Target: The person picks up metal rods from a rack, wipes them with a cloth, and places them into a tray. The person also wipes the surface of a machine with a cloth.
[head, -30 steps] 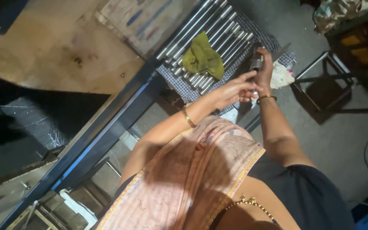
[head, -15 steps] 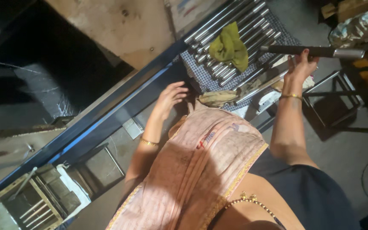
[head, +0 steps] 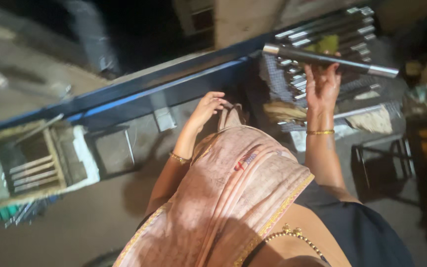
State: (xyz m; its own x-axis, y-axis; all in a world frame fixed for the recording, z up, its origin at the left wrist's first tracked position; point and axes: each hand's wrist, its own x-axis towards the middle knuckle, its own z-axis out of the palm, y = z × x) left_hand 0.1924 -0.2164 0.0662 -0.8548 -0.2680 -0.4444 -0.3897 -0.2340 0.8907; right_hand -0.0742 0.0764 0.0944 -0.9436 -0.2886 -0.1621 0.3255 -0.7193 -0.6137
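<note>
We have one metal rod (head: 329, 60) up in the air, lifted clear of the rack (head: 277, 74) and lying across the fingers of our right hand (head: 322, 89). The fingers are curled up around its middle from below, so the hand is closed on it; the rod runs slanted, its bright cut end toward the blue beam (head: 139, 94) and its far end out over the rack's right side.

As far as we can judge, the picking-up is done for this one rod and nothing more: it has left the pile but has not been set down anywhere. The remaining rods (head: 332, 29) lie side by side on the rack, so most of the pile looks untouched.

Our left hand (head: 208, 106) hangs free near the beam, holding nothing, its fingers loosely bent and a little apart, just above the pink cloth (head: 238, 183) draped on us.

Counting: one rod in hand; about ten on the rack, though blur keeps us from an exact number. One yellow-green rag (head: 328, 44) lies on them, partly hidden behind the lifted rod. Two bangles, one on the left wrist (head: 179, 158) and one on the right (head: 320, 132). One dark stool (head: 381, 168) stands to the right, and one pale crate (head: 45, 158) with slats sits at the left.
</note>
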